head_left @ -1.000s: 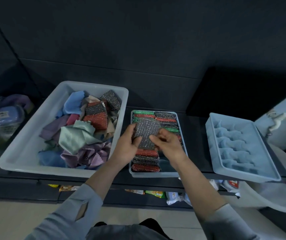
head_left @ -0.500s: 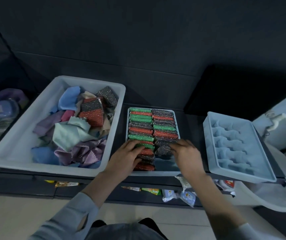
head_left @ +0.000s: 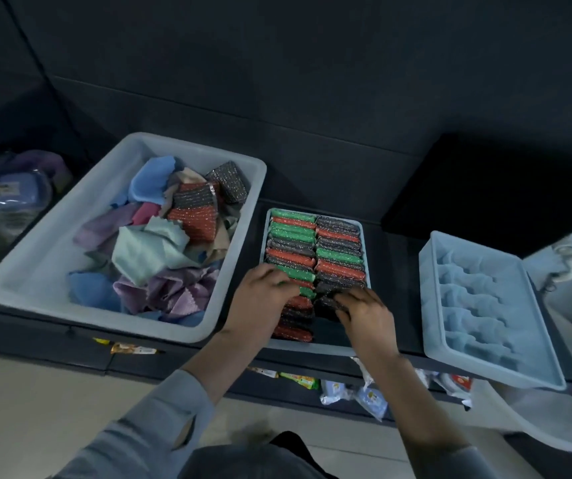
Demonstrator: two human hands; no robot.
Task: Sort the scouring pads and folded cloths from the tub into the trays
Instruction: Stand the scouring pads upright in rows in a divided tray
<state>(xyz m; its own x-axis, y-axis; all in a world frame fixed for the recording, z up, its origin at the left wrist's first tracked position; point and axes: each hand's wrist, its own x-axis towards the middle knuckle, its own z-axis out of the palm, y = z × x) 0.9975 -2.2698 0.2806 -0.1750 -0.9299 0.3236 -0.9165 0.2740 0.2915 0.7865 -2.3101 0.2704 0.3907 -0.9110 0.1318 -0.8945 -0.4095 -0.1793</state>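
A white tub at the left holds loose coloured cloths and a few scouring pads in red and grey. The middle tray is packed with two columns of green, red and grey pads standing on edge. My right hand pinches a dark grey pad low in the tray's right column. My left hand presses on the pads of the left column beside it. A pale blue tray at the right holds folded blue cloths.
Everything stands on a dark shelf against a dark wall. Bagged items lie left of the tub. Small packets poke out under the shelf's front edge. A white rounded object sits right of the blue tray.
Both hands brought the grey pad down from above the tray into its right column. The left hand let go of it and settled on the left column.
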